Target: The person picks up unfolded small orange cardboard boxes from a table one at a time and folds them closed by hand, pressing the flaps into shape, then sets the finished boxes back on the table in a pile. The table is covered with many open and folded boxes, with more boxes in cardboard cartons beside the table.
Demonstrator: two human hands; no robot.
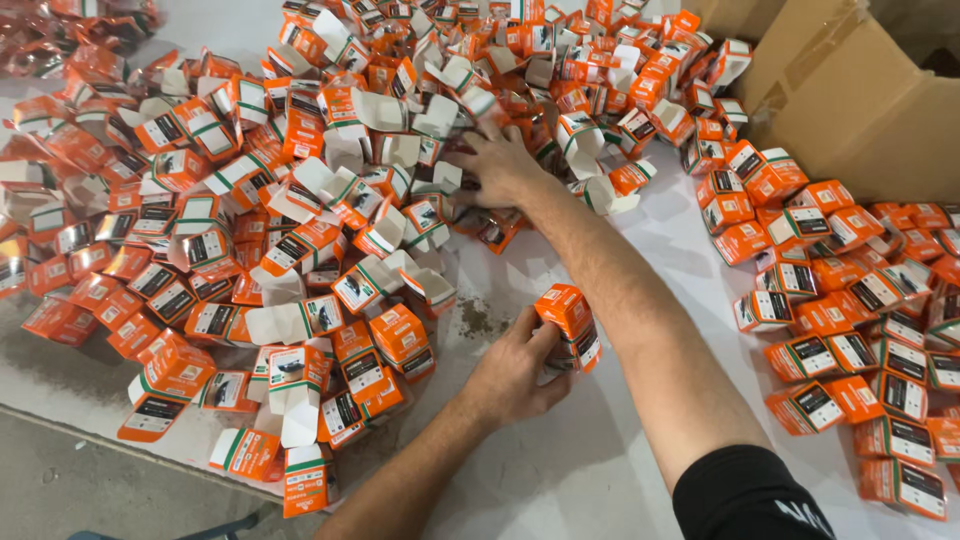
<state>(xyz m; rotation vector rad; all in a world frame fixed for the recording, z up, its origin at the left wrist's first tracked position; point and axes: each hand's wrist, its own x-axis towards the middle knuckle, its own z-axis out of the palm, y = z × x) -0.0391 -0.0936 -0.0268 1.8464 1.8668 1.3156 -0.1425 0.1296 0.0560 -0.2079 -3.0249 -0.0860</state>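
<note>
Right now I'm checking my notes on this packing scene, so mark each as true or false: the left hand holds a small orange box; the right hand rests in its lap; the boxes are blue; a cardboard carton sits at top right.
1. The left hand holds a small orange box. True.
2. The right hand rests in its lap. False: it reaches into the pile of open boxes.
3. The boxes are blue. False: they are orange and white.
4. A cardboard carton sits at top right. True.
</note>
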